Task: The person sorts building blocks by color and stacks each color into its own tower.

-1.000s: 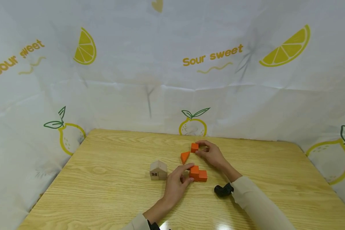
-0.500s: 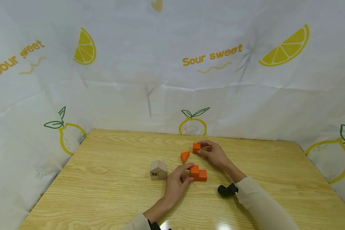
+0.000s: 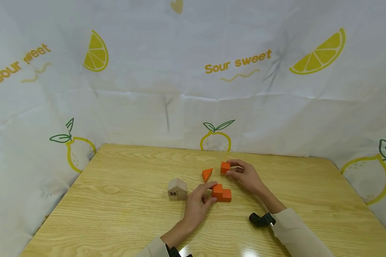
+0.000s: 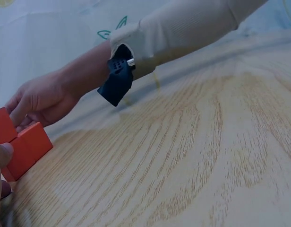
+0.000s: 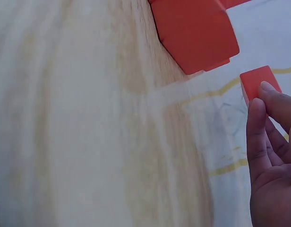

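My right hand (image 3: 247, 177) pinches a small orange cube (image 3: 225, 167) between thumb and fingers, held above the table in the right wrist view. My left hand (image 3: 194, 207) grips the taller left part of an orange block stack (image 3: 217, 192), its thumb and a finger on opposite sides. Against that part's right side sits a lower orange block (image 3: 227, 196). An orange triangular block (image 3: 207, 174) lies just behind the stack, apart from both hands. In the left wrist view, the thumb (image 4: 4, 152) touches the stack, and most of the left hand is out of frame.
To the left of the left hand stands a little house of plain wooden blocks (image 3: 177, 189), marked with a letter R. A wood-grain table (image 3: 115, 214) carries everything. Behind it hangs a white cloth (image 3: 141, 117) printed with lemons. Black wrist cameras (image 3: 262, 220) are worn on both wrists.
The right hand, with the orange cube, has shifted to the right and slightly toward the person, away from the triangular block. Left hand and stack stay where they were.
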`<move>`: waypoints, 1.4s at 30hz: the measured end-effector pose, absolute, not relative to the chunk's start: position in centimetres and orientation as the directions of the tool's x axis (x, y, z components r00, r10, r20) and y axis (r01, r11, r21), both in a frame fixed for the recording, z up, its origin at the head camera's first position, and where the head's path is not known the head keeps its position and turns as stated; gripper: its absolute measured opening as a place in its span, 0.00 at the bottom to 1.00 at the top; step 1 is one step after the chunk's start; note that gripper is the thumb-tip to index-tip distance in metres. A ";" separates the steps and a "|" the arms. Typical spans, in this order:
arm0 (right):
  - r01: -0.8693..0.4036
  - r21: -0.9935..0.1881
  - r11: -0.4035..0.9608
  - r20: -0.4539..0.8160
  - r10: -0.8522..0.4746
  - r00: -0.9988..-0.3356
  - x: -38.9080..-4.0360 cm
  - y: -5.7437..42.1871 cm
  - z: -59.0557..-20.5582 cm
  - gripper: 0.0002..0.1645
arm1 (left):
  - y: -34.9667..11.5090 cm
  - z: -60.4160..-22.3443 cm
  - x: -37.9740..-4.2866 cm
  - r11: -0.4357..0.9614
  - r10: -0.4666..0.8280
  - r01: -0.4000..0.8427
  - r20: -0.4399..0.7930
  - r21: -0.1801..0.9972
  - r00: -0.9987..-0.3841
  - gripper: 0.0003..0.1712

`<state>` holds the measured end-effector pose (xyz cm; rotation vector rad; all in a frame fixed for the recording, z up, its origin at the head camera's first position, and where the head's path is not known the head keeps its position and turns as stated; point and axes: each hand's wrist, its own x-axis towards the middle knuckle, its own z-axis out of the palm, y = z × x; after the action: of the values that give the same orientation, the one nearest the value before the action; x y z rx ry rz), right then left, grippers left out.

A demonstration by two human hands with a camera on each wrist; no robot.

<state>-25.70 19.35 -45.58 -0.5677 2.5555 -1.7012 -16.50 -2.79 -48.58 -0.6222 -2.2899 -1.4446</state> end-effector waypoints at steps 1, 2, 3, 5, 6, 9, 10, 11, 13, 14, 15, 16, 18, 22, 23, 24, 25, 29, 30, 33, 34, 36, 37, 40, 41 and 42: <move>-0.293 -0.891 0.348 0.188 -0.305 -0.934 -25.5 19.5 -45.5 0.25 | -2.8 -48.6 -16.5 0.379 0.173 0.541 0.517 0.751 -0.838 0.31; -0.299 -0.888 0.349 0.194 -0.305 -0.932 -25.3 19.6 -45.5 0.26 | -2.8 -48.6 -16.5 0.377 0.174 0.540 0.515 0.752 -0.839 0.31; -0.305 -0.886 0.351 0.199 -0.306 -0.931 -25.2 19.8 -45.4 0.26 | -2.8 -48.6 -16.5 0.376 0.174 0.540 0.515 0.753 -0.839 0.31; -0.310 -0.883 0.353 0.203 -0.308 -0.930 -24.8 20.0 -45.3 0.25 | -2.7 -48.6 -16.5 0.373 0.174 0.544 0.519 0.752 -0.837 0.30; -0.310 -0.885 0.348 0.202 -0.312 -0.928 -24.6 20.1 -45.2 0.25 | -2.7 -48.5 -16.5 0.372 0.174 0.547 0.522 0.750 -0.835 0.30; -0.310 -0.892 0.328 0.201 -0.325 -0.924 -23.9 20.3 -45.1 0.25 | -2.7 -48.5 -16.4 0.371 0.172 0.553 0.530 0.746 -0.830 0.30; -0.313 -0.894 0.319 0.205 -0.330 -0.921 -23.8 20.4 -45.0 0.25 | -2.7 -48.5 -16.4 0.371 0.171 0.554 0.532 0.745 -0.829 0.30; -0.317 -0.897 0.309 0.209 -0.337 -0.918 -23.6 20.5 -45.0 0.25 | -2.7 -48.5 -16.4 0.371 0.170 0.554 0.532 0.745 -0.830 0.30; -0.320 -0.899 0.299 0.212 -0.342 -0.915 -23.1 20.6 -45.0 0.25 | -2.7 -48.5 -16.4 0.372 0.170 0.551 0.529 0.747 -0.832 0.30; -0.319 -0.900 0.295 0.213 -0.340 -0.916 -22.9 20.6 -45.1 0.25 | -2.7 -48.5 -16.3 0.373 0.170 0.549 0.526 0.748 -0.833 0.30; -0.319 -0.902 0.291 0.213 -0.341 -0.915 -22.6 20.7 -45.1 0.25 | -2.7 -48.5 -16.3 0.374 0.171 0.548 0.525 0.748 -0.834 0.31; -0.316 -0.906 0.283 0.212 -0.343 -0.915 -22.4 20.7 -45.1 0.25 | -2.7 -48.5 -16.3 0.375 0.170 0.547 0.524 0.749 -0.835 0.31; -0.315 -0.907 0.279 0.211 -0.344 -0.915 -21.8 20.7 -45.2 0.25 | -2.7 -48.5 -16.3 0.379 0.170 0.545 0.523 0.748 -0.835 0.31; -0.307 -0.917 0.254 0.211 -0.345 -0.915 -20.9 20.8 -45.4 0.24 | -2.7 -48.6 -16.3 0.386 0.163 0.545 0.526 0.745 -0.835 0.31; -0.310 -0.917 0.251 0.213 -0.349 -0.913 -20.8 20.7 -45.5 0.24 | -2.7 -48.6 -16.3 0.387 0.161 0.544 0.526 0.745 -0.835 0.32; -0.311 -0.918 0.246 0.215 -0.352 -0.911 -20.6 20.7 -45.6 0.23 | -2.6 -48.6 -16.3 0.386 0.159 0.543 0.526 0.746 -0.836 0.32; -0.313 -0.919 0.240 0.217 -0.356 -0.909 -20.5 20.7 -45.7 0.23 | -2.6 -48.6 -16.3 0.385 0.158 0.541 0.525 0.747 -0.837 0.31; -0.347 -0.911 0.222 0.248 -0.379 -0.892 -20.3 20.6 -46.0 0.24 | -2.7 -48.6 -16.4 0.380 0.152 0.538 0.523 0.753 -0.839 0.31; -0.355 -0.909 0.218 0.256 -0.382 -0.888 -20.3 20.6 -46.1 0.23 | -2.7 -48.6 -16.4 0.378 0.151 0.538 0.523 0.753 -0.839 0.31; -0.369 -0.907 0.204 0.266 -0.403 -0.876 -20.2 20.5 -46.2 0.23 | -2.7 -48.7 -16.4 0.377 0.149 0.539 0.525 0.753 -0.838 0.31; -0.371 -0.907 0.199 0.266 -0.410 -0.872 -20.2 20.5 -46.2 0.23 | -2.7 -48.7 -16.4 0.377 0.149 0.539 0.525 0.754 -0.838 0.30; -0.365 -0.912 0.186 0.259 -0.429 -0.865 -20.1 20.5 -46.3 0.23 | -2.8 -48.7 -16.4 0.377 0.148 0.539 0.525 0.754 -0.838 0.31; -0.364 -0.914 0.180 0.258 -0.437 -0.862 -20.1 20.5 -46.3 0.23 | -2.8 -48.7 -16.4 0.377 0.149 0.538 0.524 0.754 -0.838 0.31; -0.363 -0.917 0.165 0.257 -0.452 -0.854 -20.0 20.5 -46.5 0.23 | -2.8 -48.6 -16.4 0.378 0.155 0.538 0.522 0.753 -0.839 0.31; -0.367 -0.916 0.162 0.260 -0.456 -0.851 -20.0 20.6 -46.6 0.24 | -2.7 -48.6 -16.3 0.378 0.157 0.538 0.520 0.753 -0.839 0.31; -0.372 -0.915 0.157 0.266 -0.460 -0.847 -20.0 20.6 -46.6 0.23 | -2.7 -48.6 -16.3 0.379 0.160 0.538 0.519 0.753 -0.840 0.31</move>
<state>-20.00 20.60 -46.61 -0.8408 2.3315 -1.8064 -16.35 -2.74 -48.55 -0.6075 -2.2838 -1.4489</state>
